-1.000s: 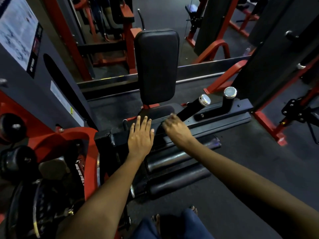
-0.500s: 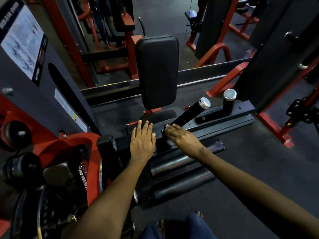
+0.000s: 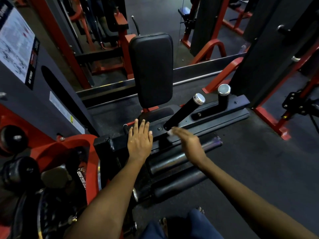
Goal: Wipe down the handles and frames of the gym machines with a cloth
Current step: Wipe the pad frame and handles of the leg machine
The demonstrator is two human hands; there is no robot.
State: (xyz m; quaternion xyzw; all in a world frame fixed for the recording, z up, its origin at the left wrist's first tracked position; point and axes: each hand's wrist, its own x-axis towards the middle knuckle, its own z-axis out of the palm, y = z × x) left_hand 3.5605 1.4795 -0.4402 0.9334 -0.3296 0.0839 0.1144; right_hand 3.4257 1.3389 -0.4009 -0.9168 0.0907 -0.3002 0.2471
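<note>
Cloth [image 3: 170,132] pinched in right hand [image 3: 188,140] | left hand [image 3: 139,138] flat on frame [image 3: 119,141]

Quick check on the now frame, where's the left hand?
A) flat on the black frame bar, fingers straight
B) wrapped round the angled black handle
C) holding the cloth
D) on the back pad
A: the left hand lies flat with straight fingers on the black frame bar; the white cloth peeks out at the right hand, beside the base of the angled handle.

A small white cloth [image 3: 170,132] sits against the base of a tilted black handle [image 3: 181,113]
</note>
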